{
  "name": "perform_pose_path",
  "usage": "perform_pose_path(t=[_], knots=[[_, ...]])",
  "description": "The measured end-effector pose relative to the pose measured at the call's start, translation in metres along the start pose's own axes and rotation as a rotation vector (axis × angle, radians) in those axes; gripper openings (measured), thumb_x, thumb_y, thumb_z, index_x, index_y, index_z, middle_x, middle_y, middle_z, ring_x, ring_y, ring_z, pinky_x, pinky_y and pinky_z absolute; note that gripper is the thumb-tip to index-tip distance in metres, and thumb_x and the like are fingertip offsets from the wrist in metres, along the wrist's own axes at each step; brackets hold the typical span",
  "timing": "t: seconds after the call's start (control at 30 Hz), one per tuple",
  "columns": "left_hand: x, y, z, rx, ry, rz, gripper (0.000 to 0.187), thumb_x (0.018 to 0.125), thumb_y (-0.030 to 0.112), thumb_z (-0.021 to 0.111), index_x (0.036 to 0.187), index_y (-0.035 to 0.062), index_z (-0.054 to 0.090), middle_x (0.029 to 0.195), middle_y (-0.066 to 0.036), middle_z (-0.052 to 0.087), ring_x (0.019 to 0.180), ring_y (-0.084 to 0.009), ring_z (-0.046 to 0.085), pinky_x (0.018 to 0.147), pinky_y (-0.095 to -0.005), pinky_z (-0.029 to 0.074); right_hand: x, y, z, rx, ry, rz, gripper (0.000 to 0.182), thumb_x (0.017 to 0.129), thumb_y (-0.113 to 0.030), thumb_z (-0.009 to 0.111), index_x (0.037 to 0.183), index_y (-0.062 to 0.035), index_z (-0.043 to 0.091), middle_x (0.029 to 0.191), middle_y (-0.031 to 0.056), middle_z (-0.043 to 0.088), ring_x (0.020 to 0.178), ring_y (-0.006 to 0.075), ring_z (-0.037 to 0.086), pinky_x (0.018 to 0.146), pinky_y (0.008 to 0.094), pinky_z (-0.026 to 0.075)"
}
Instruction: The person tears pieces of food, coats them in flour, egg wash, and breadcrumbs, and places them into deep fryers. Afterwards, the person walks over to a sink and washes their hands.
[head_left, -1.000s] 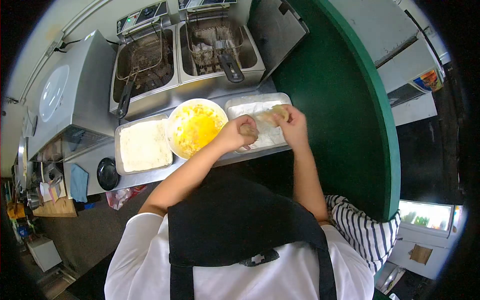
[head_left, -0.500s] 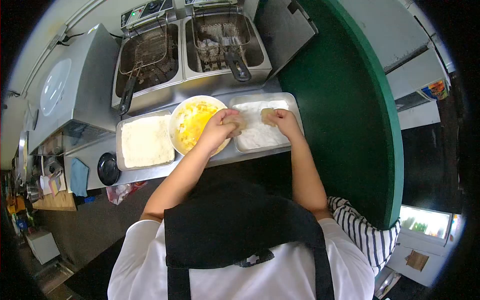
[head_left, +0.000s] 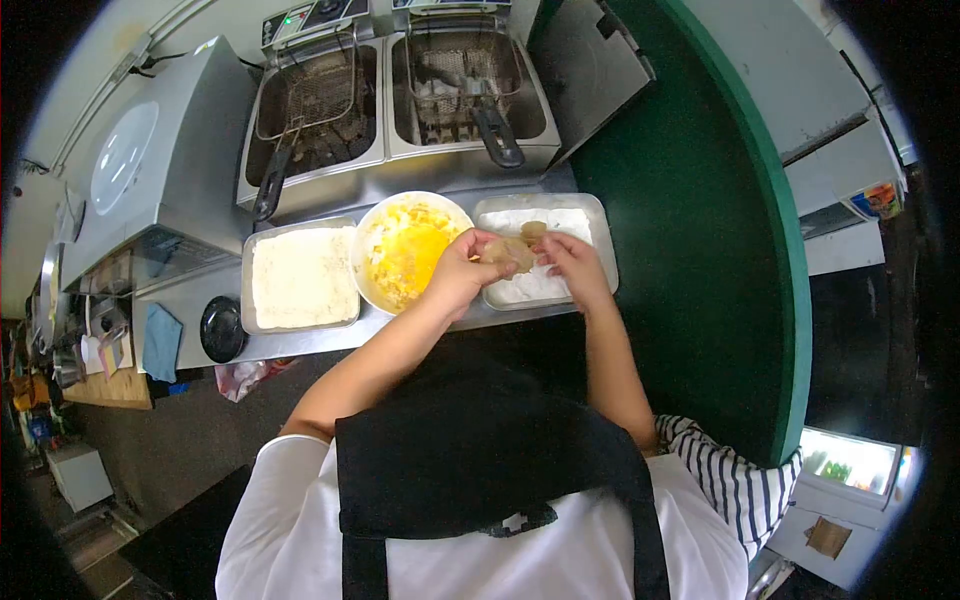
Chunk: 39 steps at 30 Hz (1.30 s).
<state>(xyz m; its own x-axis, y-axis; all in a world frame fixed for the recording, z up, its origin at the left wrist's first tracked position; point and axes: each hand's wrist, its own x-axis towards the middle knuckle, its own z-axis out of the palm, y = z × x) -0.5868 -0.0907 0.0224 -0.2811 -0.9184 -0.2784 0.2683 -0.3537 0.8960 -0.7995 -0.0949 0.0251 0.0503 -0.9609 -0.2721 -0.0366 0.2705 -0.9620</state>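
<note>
My left hand [head_left: 468, 270] pinches a flat, pale, translucent round piece of food [head_left: 508, 256]; its exact kind I cannot make out. It is held over the left part of a metal tray of white powder [head_left: 535, 290]. Close beside it, my right hand [head_left: 578, 268] has its fingers closed at a smaller pale piece of food [head_left: 533, 230], above the same tray. The right fingertips almost meet the edge of the left hand's piece. Left of the hands stands a white bowl [head_left: 362, 265] of beaten egg with bright yellow yolk.
A tray of pale crumbs [head_left: 305, 278] lies left of the bowl. Behind stands a double fryer [head_left: 400, 165] with two baskets, their black handles pointing forward. A green partition [head_left: 690, 240] borders the right side. A black round lid or dish [head_left: 222, 330] sits at the counter's left front.
My left hand has moved right, from the bowl's edge to over the powder tray, bringing its pale piece close to my right hand. The view has shifted slightly.
</note>
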Motion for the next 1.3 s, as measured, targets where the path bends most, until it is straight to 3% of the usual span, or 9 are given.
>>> perform_pose_path(t=[0.03, 0.2, 0.3, 0.5, 0.87, 0.97, 1.07, 1.3], knots=[[0.000, 0.000, 0.003, -0.004, -0.008, 0.012, 0.042, 0.079, -0.002, 0.076, 0.115, 0.0024, 0.055, 0.100, -0.006, 0.065, 0.089, -0.0134, 0.063, 0.078, -0.0246, 0.053, -0.012, -0.007, 0.008, 0.103, -0.037, 0.067, 0.033, 0.091, -0.020, 0.068, 0.117, 0.0009, 0.064, 0.104, 0.0079, 0.067, 0.086, 0.0142, 0.065, 0.072, 0.0274, 0.053], [0.002, -0.005, 0.016, 0.146, -0.012, 0.061, 0.038, 0.079, -0.002, 0.076, 0.112, 0.0020, 0.056, 0.098, -0.006, 0.065, 0.090, -0.0131, 0.063, 0.079, -0.0259, 0.054, -0.036, -0.001, 0.018, 0.184, -0.007, -0.053, 0.037, 0.090, -0.017, 0.070, 0.122, 0.0006, 0.061, 0.103, 0.0072, 0.068, 0.086, 0.0141, 0.065, 0.068, 0.0268, 0.056], [0.002, -0.005, 0.023, -0.031, -0.032, -0.005, 0.031, 0.083, -0.001, 0.073, 0.110, 0.0018, 0.057, 0.098, -0.006, 0.065, 0.090, -0.0133, 0.064, 0.078, -0.0274, 0.056, -0.039, 0.001, 0.012, 0.191, 0.045, -0.062, 0.037, 0.089, -0.016, 0.071, 0.121, 0.0005, 0.061, 0.101, 0.0071, 0.068, 0.085, 0.0141, 0.066, 0.067, 0.0267, 0.056], [0.004, -0.006, 0.034, -0.103, -0.052, -0.073, 0.019, 0.092, 0.005, 0.064, 0.110, 0.0024, 0.058, 0.100, -0.007, 0.066, 0.089, -0.0140, 0.065, 0.077, -0.0286, 0.058, -0.042, 0.015, 0.010, 0.194, 0.133, -0.090, 0.035, 0.088, -0.011, 0.071, 0.118, 0.0010, 0.060, 0.096, 0.0061, 0.067, 0.083, 0.0133, 0.065, 0.065, 0.0261, 0.057], [0.013, -0.017, 0.026, -0.088, -0.172, -0.114, 0.023, 0.093, 0.011, 0.065, 0.112, 0.0004, 0.059, 0.100, -0.008, 0.067, 0.089, -0.0171, 0.066, 0.074, -0.0284, 0.058, -0.046, 0.020, 0.005, 0.219, 0.158, 0.000, 0.029, 0.085, -0.004, 0.066, 0.113, 0.0014, 0.062, 0.093, 0.0062, 0.067, 0.077, 0.0120, 0.064, 0.060, 0.0259, 0.057], [0.015, -0.026, 0.026, 0.070, -0.112, -0.024, 0.026, 0.090, 0.013, 0.069, 0.110, 0.0005, 0.058, 0.098, -0.008, 0.066, 0.089, -0.0169, 0.066, 0.073, -0.0286, 0.058, -0.045, 0.018, 0.009, -0.075, 0.282, -0.054, 0.030, 0.081, -0.007, 0.069, 0.110, 0.0012, 0.063, 0.094, 0.0074, 0.068, 0.076, 0.0130, 0.065, 0.062, 0.0288, 0.055], [0.017, -0.027, 0.025, 0.195, -0.079, 0.033, 0.031, 0.087, 0.014, 0.074, 0.109, -0.0001, 0.057, 0.095, -0.008, 0.065, 0.087, -0.0172, 0.066, 0.073, -0.0285, 0.057, -0.052, 0.006, 0.016, -0.486, 0.415, -0.388, 0.030, 0.077, -0.009, 0.072, 0.105, 0.0004, 0.063, 0.093, 0.0099, 0.069, 0.076, 0.0176, 0.067, 0.065, 0.0325, 0.054], [0.008, -0.021, 0.045, -0.015, -0.084, 0.057, 0.040, 0.081, 0.008, 0.078, 0.111, -0.0015, 0.053, 0.098, -0.011, 0.066, 0.089, -0.0185, 0.066, 0.076, -0.0306, 0.057, -0.055, -0.007, 0.027, -0.670, 0.489, -0.502, 0.030, 0.075, -0.017, 0.076, 0.097, -0.0023, 0.060, 0.085, 0.0147, 0.064, 0.076, 0.0308, 0.065, 0.068, 0.0401, 0.052]])
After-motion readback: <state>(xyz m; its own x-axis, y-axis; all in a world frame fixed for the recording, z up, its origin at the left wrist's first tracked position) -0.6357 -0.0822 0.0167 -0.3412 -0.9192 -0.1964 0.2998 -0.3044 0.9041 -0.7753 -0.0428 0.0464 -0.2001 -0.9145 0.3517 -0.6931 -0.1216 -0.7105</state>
